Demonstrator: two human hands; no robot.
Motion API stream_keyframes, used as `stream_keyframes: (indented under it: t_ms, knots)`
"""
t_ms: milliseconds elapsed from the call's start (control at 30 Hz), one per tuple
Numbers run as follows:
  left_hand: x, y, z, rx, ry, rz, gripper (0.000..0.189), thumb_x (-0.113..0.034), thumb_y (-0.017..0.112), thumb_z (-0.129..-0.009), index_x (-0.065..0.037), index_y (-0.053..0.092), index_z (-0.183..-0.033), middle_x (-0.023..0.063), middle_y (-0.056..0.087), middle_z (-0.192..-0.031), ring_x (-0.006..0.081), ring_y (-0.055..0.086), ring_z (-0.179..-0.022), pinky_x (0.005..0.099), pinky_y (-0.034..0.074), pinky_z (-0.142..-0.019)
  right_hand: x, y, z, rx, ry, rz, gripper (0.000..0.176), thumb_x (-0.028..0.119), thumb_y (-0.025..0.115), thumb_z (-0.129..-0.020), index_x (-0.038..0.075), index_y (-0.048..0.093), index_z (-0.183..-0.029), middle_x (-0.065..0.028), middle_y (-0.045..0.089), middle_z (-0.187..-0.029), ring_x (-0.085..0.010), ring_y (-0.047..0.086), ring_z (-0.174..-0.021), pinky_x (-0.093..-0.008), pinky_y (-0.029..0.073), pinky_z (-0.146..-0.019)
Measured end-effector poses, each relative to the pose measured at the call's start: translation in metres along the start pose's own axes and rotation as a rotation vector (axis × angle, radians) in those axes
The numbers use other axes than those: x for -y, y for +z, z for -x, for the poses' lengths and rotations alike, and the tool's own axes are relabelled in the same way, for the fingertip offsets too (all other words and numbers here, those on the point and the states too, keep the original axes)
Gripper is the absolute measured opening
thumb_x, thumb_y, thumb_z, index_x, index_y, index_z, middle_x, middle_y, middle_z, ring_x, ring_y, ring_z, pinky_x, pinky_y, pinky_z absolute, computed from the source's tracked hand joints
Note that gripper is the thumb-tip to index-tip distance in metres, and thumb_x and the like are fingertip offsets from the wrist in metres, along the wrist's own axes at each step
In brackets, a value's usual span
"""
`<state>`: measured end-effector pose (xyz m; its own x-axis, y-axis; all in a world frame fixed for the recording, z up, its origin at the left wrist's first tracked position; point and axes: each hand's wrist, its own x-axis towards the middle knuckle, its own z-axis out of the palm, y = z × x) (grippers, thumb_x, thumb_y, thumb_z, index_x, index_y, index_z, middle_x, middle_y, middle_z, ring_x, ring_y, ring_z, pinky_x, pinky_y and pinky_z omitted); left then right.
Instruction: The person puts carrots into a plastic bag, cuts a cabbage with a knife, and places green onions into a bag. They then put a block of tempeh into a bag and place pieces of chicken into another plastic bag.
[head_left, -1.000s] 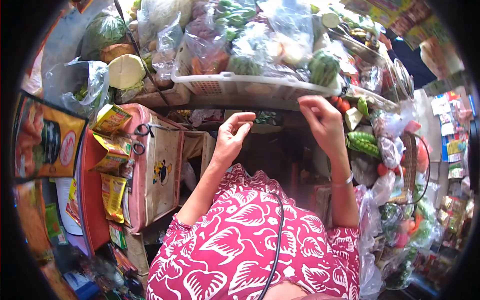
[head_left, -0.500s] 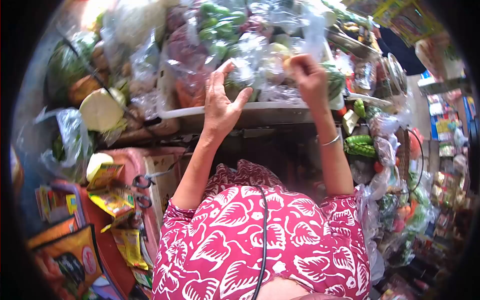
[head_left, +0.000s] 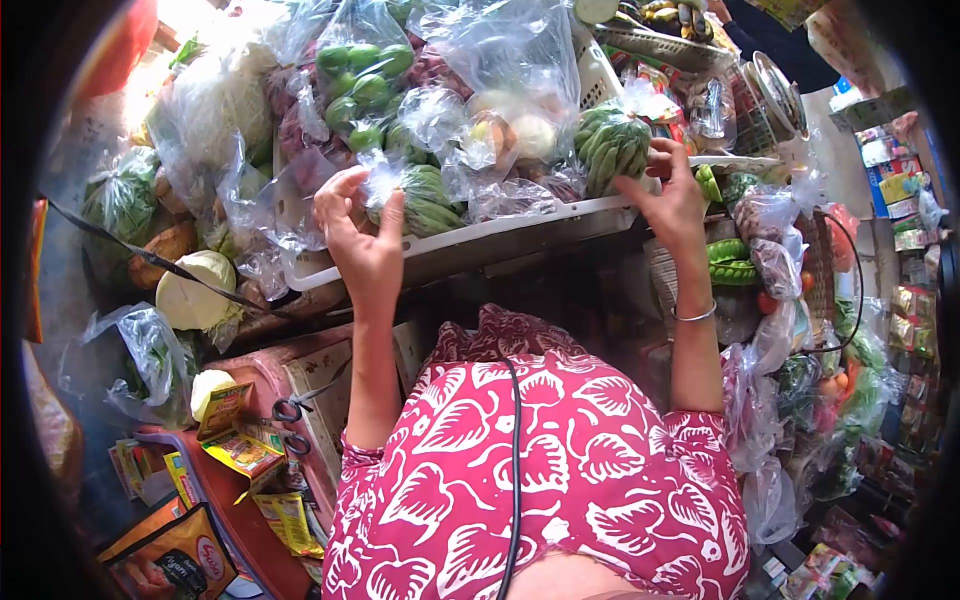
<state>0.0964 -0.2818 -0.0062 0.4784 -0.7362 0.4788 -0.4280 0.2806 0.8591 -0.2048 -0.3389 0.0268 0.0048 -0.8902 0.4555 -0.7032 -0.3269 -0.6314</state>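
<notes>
My left hand is at the front left of a white plastic crate, thumb and fingers apart. Right beside it sits a knotted clear bag of green beans, its twisted top near my fingertips. At the crate's right end, my right hand has its fingers apart and curved beside a second bag of green beans, the thumb at its lower edge. Between the hands lie a clear bag of pale round vegetables and a bag with dark contents. Behind them is a bag of green limes or similar round fruit.
A cut pale gourd or cabbage and bagged greens stand to the left. Scissors and yellow seasoning packets lie at lower left. Hanging vegetable bags line the right side. A dark strap crosses the left.
My right hand has opened from a pinch and moved right and down to the bean bag. My left hand has moved left and lower. The whole view has shifted.
</notes>
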Motion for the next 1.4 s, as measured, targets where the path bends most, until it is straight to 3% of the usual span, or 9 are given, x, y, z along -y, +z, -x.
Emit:
stream_keyframes:
  t_ms: [100, 333, 400, 667, 967, 1000, 1100, 1300, 1400]
  knots:
    - [-0.047, 0.008, 0.003, 0.257, 0.384, -0.146, 0.041, -0.007, 0.069, -0.070, -0.004, 0.052, -0.108, 0.0090, 0.055, -0.108, 0.0221, 0.046, -0.104, 0.0344, 0.032, -0.094, -0.009, 0.001, -0.005, 0.057, 0.099, 0.019, 0.036, 0.017, 0.073, -0.069, 0.003, 0.054, -0.098, -0.0039, 0.059, -0.073, -0.0105, 0.053, -0.066, -0.0267, 0.045, -0.061]
    - [-0.036, 0.058, 0.014, 0.805, 0.377, -0.259, 0.028, -0.011, 0.064, -0.075, -0.006, 0.058, -0.102, 0.0105, 0.058, -0.099, 0.0260, 0.051, -0.097, 0.0363, 0.034, -0.090, -0.032, 0.012, -0.029, -0.039, 0.107, -0.385, 0.025, 0.009, 0.068, -0.074, 0.002, 0.055, -0.094, -0.0016, 0.059, -0.075, -0.0057, 0.052, -0.066, -0.0211, 0.044, -0.058]
    - [-0.026, 0.052, 0.008, 0.923, 0.107, -0.257, 0.014, -0.007, 0.061, -0.076, -0.005, 0.060, -0.089, 0.0103, 0.059, -0.087, 0.0231, 0.055, -0.085, 0.0353, 0.038, -0.083, -0.046, 0.016, -0.026, -0.036, 0.115, -0.464, 0.020, 0.008, 0.066, -0.077, 0.002, 0.055, -0.093, -0.0012, 0.058, -0.078, -0.0043, 0.052, -0.071, -0.0194, 0.044, -0.059]
    - [-0.061, 0.055, 0.005, 0.679, 0.268, -0.175, 0.017, -0.009, 0.061, -0.077, -0.003, 0.059, -0.093, 0.0098, 0.058, -0.091, 0.0238, 0.056, -0.088, 0.0326, 0.043, -0.079, -0.024, 0.018, -0.047, -0.061, 0.062, -0.546, 0.022, 0.010, 0.065, -0.080, -0.001, 0.057, -0.097, -0.0024, 0.060, -0.084, -0.0060, 0.054, -0.073, -0.0193, 0.044, -0.068]
    - [-0.056, 0.152, 0.006, 0.817, -0.552, 0.734, 0.079, -0.042, 0.063, -0.078, 0.008, 0.028, -0.129, 0.0201, 0.045, -0.120, 0.0224, 0.048, -0.109, 0.0312, 0.039, -0.091, -0.030, 0.015, -0.122, 0.255, 0.398, -1.032, 0.024, 0.010, 0.064, -0.078, 0.001, 0.056, -0.099, -0.0036, 0.062, -0.086, -0.0083, 0.059, -0.072, -0.0199, 0.046, -0.066]
    - [-0.047, 0.170, 0.010, 0.741, -0.357, 0.517, 0.085, -0.043, 0.067, -0.074, 0.007, 0.026, -0.130, 0.0184, 0.046, -0.120, 0.0220, 0.048, -0.109, 0.0306, 0.038, -0.092, -0.014, 0.013, -0.119, 0.257, 0.416, -1.059, 0.024, 0.009, 0.064, -0.077, 0.001, 0.056, -0.098, -0.0038, 0.063, -0.086, -0.0086, 0.059, -0.073, -0.0204, 0.047, -0.066]
    - [-0.055, 0.175, -0.001, 0.654, -0.240, 0.534, 0.082, -0.037, 0.069, -0.071, 0.005, 0.028, -0.128, 0.0162, 0.049, -0.116, 0.0208, 0.050, -0.105, 0.0294, 0.039, -0.090, 0.001, 0.011, -0.120, 0.299, 0.357, -1.047, 0.027, 0.011, 0.066, -0.077, 0.001, 0.055, -0.100, -0.0050, 0.062, -0.088, -0.0102, 0.060, -0.075, -0.0223, 0.048, -0.068]
    - [-0.073, 0.150, -0.024, 0.839, -0.821, 1.031, 0.051, -0.025, 0.061, -0.071, 0.001, 0.046, -0.112, 0.0106, 0.058, -0.099, 0.0181, 0.060, -0.082, 0.0336, 0.052, -0.065, 0.011, -0.004, -0.127, 0.394, 0.313, -0.919, 0.026, 0.020, 0.058, -0.085, 0.002, 0.055, -0.104, -0.0038, 0.061, -0.083, -0.0089, 0.059, -0.066, -0.0209, 0.048, -0.058]
    - [-0.063, 0.115, -0.010, 0.913, -1.068, 1.347, 0.051, -0.021, 0.054, -0.073, 0.004, 0.045, -0.117, 0.0157, 0.060, -0.098, 0.0214, 0.063, -0.081, 0.0369, 0.054, -0.074, 0.003, -0.018, -0.104, 0.404, 0.331, -0.717, 0.021, 0.013, 0.057, -0.083, 0.005, 0.057, -0.103, -0.0016, 0.061, -0.082, -0.0052, 0.057, -0.060, -0.0175, 0.046, -0.054]
